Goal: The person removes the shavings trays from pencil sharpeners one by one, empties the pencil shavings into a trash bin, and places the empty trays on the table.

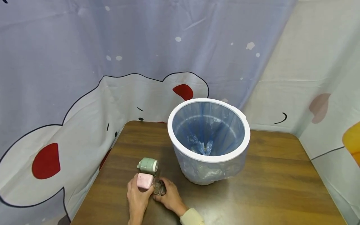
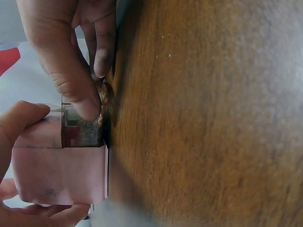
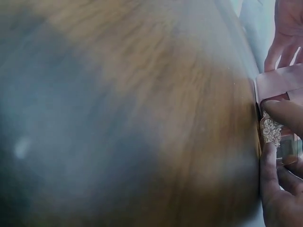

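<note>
A pink pencil sharpener [image 1: 145, 180] sits on the wooden table, and my left hand [image 1: 137, 197] grips its body. From its side projects a clear shavings drawer [image 2: 84, 134], which my right hand [image 1: 171, 197] pinches between thumb and fingers. Pale wood shavings [image 3: 271, 131] show inside the drawer in the right wrist view. In the left wrist view the drawer adjoins the pink body; how far it is out is partly hidden by my right thumb. Just beyond the left hand lies a green sharpener-like thing [image 1: 147, 165] with a white end, on its side.
A white-rimmed bin [image 1: 170, 125] lined with a blue bag stands on the table [image 1: 275, 187], right of and beyond my hands. Some crumpled plastic lies at its bottom. Printed curtains [image 1: 140, 40] hang behind the table and along its sides. A few small specks dot the tabletop.
</note>
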Demonstrator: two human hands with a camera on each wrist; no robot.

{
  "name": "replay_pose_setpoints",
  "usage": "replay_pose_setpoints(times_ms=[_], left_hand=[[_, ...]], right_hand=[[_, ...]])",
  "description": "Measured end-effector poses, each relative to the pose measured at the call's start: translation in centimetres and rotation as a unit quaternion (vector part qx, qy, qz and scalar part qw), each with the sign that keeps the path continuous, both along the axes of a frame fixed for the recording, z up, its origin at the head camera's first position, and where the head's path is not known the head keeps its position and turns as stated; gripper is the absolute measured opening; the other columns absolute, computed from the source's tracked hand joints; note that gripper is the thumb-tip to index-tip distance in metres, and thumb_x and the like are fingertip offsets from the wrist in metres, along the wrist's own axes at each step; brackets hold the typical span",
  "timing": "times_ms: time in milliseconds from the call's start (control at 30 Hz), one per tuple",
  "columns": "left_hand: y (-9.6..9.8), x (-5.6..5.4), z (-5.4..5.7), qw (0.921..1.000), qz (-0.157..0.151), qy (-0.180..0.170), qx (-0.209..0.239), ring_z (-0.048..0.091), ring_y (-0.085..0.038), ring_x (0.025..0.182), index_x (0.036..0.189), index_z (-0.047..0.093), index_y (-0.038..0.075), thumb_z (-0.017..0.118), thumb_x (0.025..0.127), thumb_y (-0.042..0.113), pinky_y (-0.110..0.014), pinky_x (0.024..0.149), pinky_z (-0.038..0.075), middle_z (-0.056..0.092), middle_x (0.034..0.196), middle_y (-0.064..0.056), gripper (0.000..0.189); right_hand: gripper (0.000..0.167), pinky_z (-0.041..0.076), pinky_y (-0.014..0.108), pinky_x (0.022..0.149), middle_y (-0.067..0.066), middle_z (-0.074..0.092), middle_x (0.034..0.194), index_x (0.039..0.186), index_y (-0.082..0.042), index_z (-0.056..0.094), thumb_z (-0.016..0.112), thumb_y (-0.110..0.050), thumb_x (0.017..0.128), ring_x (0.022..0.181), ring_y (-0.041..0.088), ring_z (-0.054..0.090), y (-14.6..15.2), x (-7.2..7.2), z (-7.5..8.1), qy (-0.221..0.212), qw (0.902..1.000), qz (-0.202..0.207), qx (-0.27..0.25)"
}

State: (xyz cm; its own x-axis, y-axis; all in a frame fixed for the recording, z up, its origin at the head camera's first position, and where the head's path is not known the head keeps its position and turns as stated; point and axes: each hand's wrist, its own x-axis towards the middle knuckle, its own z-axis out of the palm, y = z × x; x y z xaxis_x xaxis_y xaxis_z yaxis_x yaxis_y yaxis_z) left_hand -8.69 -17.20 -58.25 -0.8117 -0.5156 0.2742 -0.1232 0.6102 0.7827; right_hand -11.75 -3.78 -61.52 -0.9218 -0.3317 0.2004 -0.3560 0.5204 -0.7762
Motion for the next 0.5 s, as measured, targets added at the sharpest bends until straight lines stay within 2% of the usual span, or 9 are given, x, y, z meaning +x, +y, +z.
replay_pose_setpoints(times_ms=[267,500], left_hand=[[0.05,0.09,0.21,1.0,-0.001,-0.007,0.004,0.05,-0.041,0.103,0.128,0.049,0.001,0.081,0.055,0.01,-0.053,0.084,0.04,0.049,0.114,-0.022,0.08],[0.2,0.06,0.2,1.0,0.001,-0.009,0.004,0.05,-0.041,0.103,0.128,0.049,0.001,0.08,0.055,0.011,-0.053,0.085,0.039,0.049,0.114,-0.023,0.079]], right_hand=[[0.065,0.043,0.036,0.09,0.006,0.057,0.118,0.122,-0.009,0.052,0.081,-0.026,0.066,0.106,0.021,0.054,0.33,0.38,0.16,-0.025,0.9997,-0.007,0.002],[0.066,0.042,0.039,0.09,0.01,0.056,0.118,0.122,-0.006,0.051,0.08,-0.027,0.067,0.107,0.025,0.053,0.52,0.94,0.14,-0.005,0.9997,-0.021,0.007]])
